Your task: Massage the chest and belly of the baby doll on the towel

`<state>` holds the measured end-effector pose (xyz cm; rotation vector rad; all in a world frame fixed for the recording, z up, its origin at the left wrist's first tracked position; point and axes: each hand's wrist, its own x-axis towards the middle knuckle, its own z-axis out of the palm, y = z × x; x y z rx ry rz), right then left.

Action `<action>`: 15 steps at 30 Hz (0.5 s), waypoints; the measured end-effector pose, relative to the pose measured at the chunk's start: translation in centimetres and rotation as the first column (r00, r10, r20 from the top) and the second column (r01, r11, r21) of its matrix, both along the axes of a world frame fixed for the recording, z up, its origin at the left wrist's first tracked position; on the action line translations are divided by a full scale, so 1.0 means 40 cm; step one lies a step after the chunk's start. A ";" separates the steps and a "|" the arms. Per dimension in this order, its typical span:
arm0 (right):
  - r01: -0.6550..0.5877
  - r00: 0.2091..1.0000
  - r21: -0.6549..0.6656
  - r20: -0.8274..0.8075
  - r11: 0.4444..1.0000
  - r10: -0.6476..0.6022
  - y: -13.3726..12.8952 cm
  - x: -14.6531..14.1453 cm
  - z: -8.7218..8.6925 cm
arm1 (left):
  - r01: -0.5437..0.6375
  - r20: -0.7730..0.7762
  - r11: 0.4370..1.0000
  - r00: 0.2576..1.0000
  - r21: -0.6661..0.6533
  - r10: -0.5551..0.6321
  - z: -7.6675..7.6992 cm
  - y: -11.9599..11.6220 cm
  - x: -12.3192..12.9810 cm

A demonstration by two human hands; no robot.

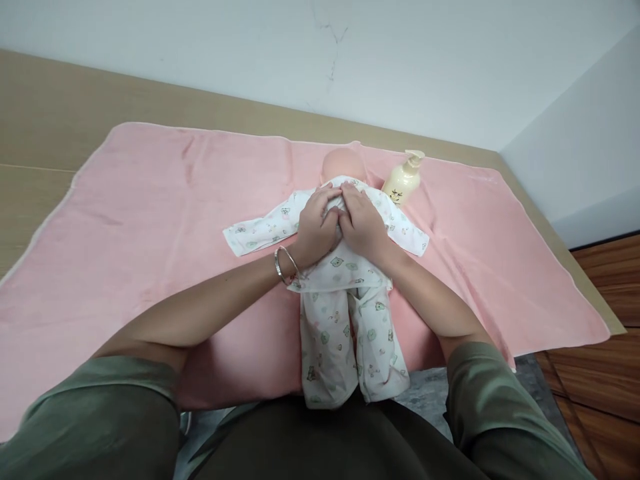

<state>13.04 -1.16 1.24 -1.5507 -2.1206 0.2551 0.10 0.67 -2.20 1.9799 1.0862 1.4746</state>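
Observation:
A baby doll (344, 162) lies face down on a pink blanket, its head away from me. It wears a white printed top (345, 267) with the sleeves spread out and matching trousers (327, 347), whose legs reach toward my body. My left hand (319, 223) rests flat on the left side of the doll's upper back, a bracelet (286, 265) on that wrist. On the right side of the back lies my right hand (363, 223), also flat. Fingertips and thumbs of both hands meet or nearly meet in the middle.
The pink blanket (200, 200) covers most of the wooden table (50, 93). A cream pump bottle (404, 179) stands on it just right of the doll's head. Behind runs a white wall (225, 53) with a crack. Brown wooden panels (600, 373) are at the right.

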 end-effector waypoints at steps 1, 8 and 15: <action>-0.004 1.000 -0.011 0.014 1.000 0.004 0.012 0.009 0.001 | -0.002 -0.054 1.000 0.999 0.011 0.002 -0.007 0.000 0.002; 0.210 0.972 -0.095 0.127 0.973 -0.197 0.024 0.032 0.022 | -0.025 -0.269 1.000 0.963 -0.002 0.023 -0.045 0.010 -0.008; 0.066 0.963 0.016 0.259 0.998 -0.068 -0.077 -0.033 0.013 | -0.010 -0.353 1.000 0.935 0.000 0.009 -0.039 0.025 -0.023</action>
